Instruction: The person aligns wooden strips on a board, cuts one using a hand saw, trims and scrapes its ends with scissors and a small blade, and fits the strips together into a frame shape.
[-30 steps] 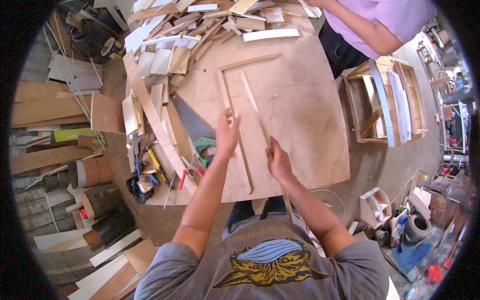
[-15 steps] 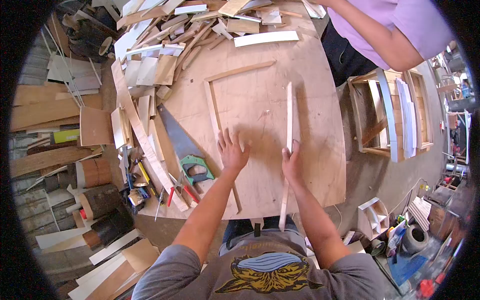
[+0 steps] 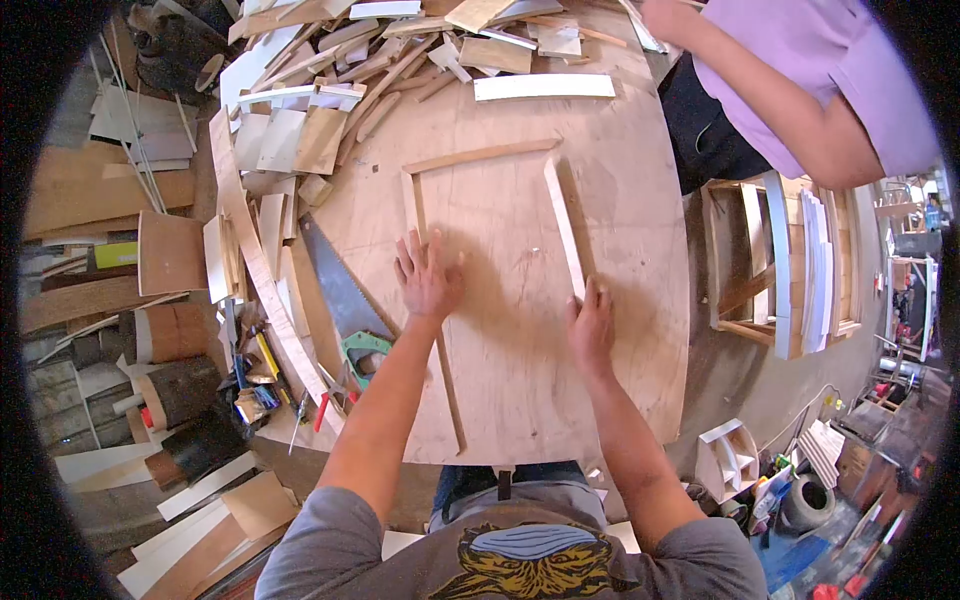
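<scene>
My right hand (image 3: 592,325) grips a narrow wooden strip (image 3: 566,225) that slants away over the tabletop. Its far end comes close to the right end of a crosswise strip (image 3: 485,153); whether they touch I cannot tell. That crosswise strip meets the far end of a long left strip (image 3: 448,395) at a corner. My left hand (image 3: 430,280), fingers spread, rests over the left strip and covers part of it. Just left of that forearm lies a handsaw (image 3: 345,290) with a green handle, partly hidden by the arm.
Offcuts (image 3: 390,70) are heaped at the plywood table's (image 3: 520,400) far left, with a white board (image 3: 544,87) beside them. Red-handled pliers (image 3: 322,410) lie at the left edge. A person in a pink shirt (image 3: 790,60) stands at the far right, near a wooden frame (image 3: 740,325).
My right hand has pushed the strip forward and tilted its far end left, toward the crosswise strip. My left hand has shifted farther up and left onto the left strip.
</scene>
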`<state>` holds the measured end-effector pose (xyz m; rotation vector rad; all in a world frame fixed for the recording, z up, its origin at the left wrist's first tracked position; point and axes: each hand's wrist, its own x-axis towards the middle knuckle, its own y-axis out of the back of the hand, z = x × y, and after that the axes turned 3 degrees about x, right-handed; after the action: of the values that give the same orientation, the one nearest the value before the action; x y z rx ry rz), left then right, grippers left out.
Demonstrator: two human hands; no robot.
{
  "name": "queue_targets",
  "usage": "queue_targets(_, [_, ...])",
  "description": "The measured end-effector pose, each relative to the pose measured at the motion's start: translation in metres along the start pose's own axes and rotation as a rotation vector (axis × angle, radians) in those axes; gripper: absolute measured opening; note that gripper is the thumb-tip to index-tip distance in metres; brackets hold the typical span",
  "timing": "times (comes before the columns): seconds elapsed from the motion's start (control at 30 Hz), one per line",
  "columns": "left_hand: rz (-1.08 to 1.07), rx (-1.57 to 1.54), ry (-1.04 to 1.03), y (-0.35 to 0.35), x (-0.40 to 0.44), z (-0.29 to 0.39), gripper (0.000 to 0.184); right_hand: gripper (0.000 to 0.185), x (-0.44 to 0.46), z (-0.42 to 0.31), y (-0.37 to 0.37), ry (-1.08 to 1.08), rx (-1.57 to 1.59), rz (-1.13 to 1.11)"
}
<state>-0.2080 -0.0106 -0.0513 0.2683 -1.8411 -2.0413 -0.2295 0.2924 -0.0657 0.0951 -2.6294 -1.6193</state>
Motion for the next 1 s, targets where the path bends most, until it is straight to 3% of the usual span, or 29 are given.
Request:
queue_targets(0.13, [-0.038,0.056,0.002,-0.004,0.038,-0.014,0.075,0.065,0.019,-0.029,0.028,0.054,-0.120,-0.039])
queue_targets(0.27, [0.016,0.097,-0.032,-0.007,0.083,-0.022,0.076,0.064,0.044,-0.030,0.011,0.117,-0.166,-0.044])
queue_targets(0.37, [0.061,0.086,-0.114,-0.004,0.108,-0.021,0.071,0.061,0.054,-0.028,0.009,0.106,-0.026,-0.043])
queue_targets(0.47, [0.019,0.067,-0.160,-0.015,0.123,-0.026,0.065,0.057,0.033,-0.034,0.019,0.369,-0.054,-0.004])
queue_targets(0.57, [-0.026,0.056,-0.169,-0.033,0.131,-0.033,0.060,0.054,-0.019,-0.043,-0.011,0.397,-0.035,-0.269])
queue_targets(0.77, [-0.026,0.007,-0.171,-0.033,0.132,-0.033,0.058,0.056,-0.029,-0.041,-0.033,0.484,-0.144,-0.082])
queue_targets(0.87, [-0.028,0.012,-0.171,-0.032,0.130,-0.032,0.059,0.058,0.003,-0.024,-0.003,0.331,-0.273,0.018])
queue_targets(1.0, [-0.038,0.005,-0.173,-0.031,0.131,-0.032,0.059,0.061,0.048,0.058,0.015,0.026,-0.164,0.095])
